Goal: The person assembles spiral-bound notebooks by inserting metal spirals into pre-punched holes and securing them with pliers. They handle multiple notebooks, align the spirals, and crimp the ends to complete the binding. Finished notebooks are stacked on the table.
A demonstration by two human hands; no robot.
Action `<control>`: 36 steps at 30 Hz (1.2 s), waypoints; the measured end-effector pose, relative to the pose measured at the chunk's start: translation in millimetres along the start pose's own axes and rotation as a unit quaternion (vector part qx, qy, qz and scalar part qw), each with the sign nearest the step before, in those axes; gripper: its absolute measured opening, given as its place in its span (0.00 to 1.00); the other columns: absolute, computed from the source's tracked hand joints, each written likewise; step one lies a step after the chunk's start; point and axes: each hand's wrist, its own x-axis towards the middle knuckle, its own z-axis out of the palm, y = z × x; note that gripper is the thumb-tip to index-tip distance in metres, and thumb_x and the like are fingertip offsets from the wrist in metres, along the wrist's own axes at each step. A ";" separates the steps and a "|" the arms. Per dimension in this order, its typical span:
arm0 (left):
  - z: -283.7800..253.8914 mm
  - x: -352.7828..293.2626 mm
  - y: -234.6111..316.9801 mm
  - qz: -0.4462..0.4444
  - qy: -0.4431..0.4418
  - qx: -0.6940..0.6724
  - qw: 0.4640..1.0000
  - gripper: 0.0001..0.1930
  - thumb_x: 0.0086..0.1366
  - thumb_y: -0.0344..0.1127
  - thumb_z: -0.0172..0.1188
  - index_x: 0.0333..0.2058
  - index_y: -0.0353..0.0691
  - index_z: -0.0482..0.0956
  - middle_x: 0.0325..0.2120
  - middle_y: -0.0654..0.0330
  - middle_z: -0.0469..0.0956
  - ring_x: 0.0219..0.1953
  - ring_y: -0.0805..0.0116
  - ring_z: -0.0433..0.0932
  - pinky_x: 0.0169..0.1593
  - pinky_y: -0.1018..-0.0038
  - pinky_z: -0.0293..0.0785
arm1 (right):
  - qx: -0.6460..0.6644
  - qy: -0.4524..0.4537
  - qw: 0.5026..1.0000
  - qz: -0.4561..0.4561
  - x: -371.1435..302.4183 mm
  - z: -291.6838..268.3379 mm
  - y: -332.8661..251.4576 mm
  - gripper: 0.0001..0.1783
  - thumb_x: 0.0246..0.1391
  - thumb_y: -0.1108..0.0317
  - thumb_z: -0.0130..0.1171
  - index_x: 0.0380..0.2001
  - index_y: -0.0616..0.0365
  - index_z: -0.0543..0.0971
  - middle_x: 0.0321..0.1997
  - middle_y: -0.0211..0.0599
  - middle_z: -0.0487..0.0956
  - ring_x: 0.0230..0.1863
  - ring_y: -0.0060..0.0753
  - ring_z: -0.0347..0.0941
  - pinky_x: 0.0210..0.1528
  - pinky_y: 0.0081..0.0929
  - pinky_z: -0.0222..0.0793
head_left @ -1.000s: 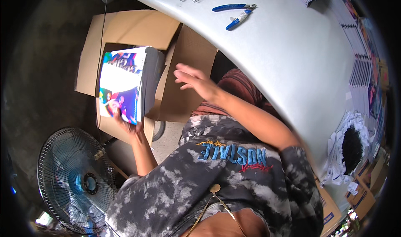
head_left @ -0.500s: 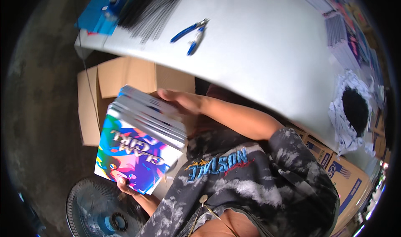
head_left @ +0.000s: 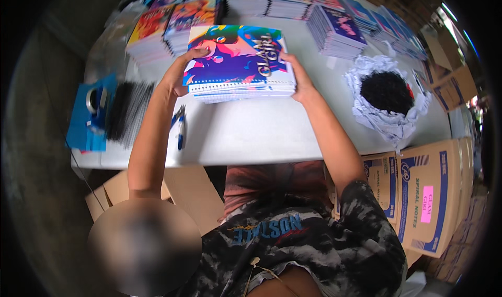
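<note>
Between my two hands is a stack of notebooks (head_left: pixel 235 56) with a bright purple, pink and green cover. A row of punched holes runs along the edge nearest me. My left hand (head_left: pixel 181 73) grips the stack's left end, thumb on top of the cover. At the right end my right hand (head_left: pixel 298 77) is closed round the side. The stack is over the white table (head_left: pixel 246 140); I cannot tell whether it touches the surface. Blue-handled cutting pliers (head_left: pixel 180 130) lie beside my left forearm. Left of that forearm is a bundle of black spiral coils (head_left: pixel 127 111).
A blue tape dispenser (head_left: pixel 98 111) stands on a blue sheet (head_left: pixel 78 127) at the left. Notebook stacks (head_left: pixel 337 33) line the table's far side. A crumpled white bag (head_left: pixel 361 109) holds black scraps (head_left: pixel 387 92). Cardboard boxes (head_left: pixel 431 192) stand at the lower right; an open carton (head_left: pixel 191 192) is below the table.
My hands have brought the notebook stack from over the open carton at the left to over the table. The stack has turned, and the view has swung toward the table's far side.
</note>
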 end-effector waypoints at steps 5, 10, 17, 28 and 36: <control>-11.7 60.4 6.2 -0.075 -0.009 0.132 0.988 0.37 0.46 0.46 0.68 0.55 0.43 0.64 0.47 0.54 0.72 0.45 0.63 0.74 0.46 0.59 0.72 | -0.009 0.085 0.996 -0.023 32.4 -28.1 3.7 0.22 0.49 0.56 0.53 0.43 0.60 0.73 0.39 0.40 0.78 0.38 0.35 0.76 0.41 0.32 0.73; 0.2 37.7 40.8 0.163 0.250 0.651 0.698 0.46 0.46 0.58 0.66 0.56 0.34 0.61 0.45 0.46 0.73 0.44 0.51 0.75 0.50 0.62 0.69 | -0.023 0.085 0.996 0.018 42.9 -19.2 3.1 0.23 0.50 0.56 0.53 0.46 0.59 0.71 0.41 0.39 0.78 0.40 0.34 0.76 0.44 0.30 0.71; 41.5 5.3 -37.7 0.424 0.063 0.799 0.423 0.24 0.57 0.41 0.57 0.51 0.39 0.69 0.51 0.51 0.70 0.51 0.56 0.71 0.52 0.67 0.69 | 0.023 0.025 0.999 -0.038 48.7 -31.4 18.4 0.36 0.48 0.52 0.59 0.56 0.59 0.62 0.53 0.42 0.69 0.51 0.35 0.69 0.50 0.34 0.66; 122.2 -100.4 -43.6 0.445 0.098 0.689 0.564 0.18 0.48 0.33 0.66 0.40 0.44 0.78 0.32 0.60 0.80 0.35 0.62 0.78 0.41 0.70 0.72 | -0.405 -0.067 0.794 -0.449 -99.1 -21.2 -7.8 0.19 0.40 0.71 0.68 0.40 0.56 0.79 0.39 0.38 0.79 0.46 0.28 0.71 0.53 0.29 0.62; 44.0 -31.6 -161.5 0.255 0.123 0.181 0.942 0.18 0.53 0.18 0.53 0.45 0.34 0.69 0.38 0.60 0.75 0.42 0.71 0.73 0.48 0.75 0.66 | -0.181 0.017 0.956 -0.231 -103.4 -45.2 71.2 0.12 0.41 0.76 0.67 0.32 0.63 0.79 0.30 0.30 0.79 0.33 0.19 0.73 0.36 0.18 0.70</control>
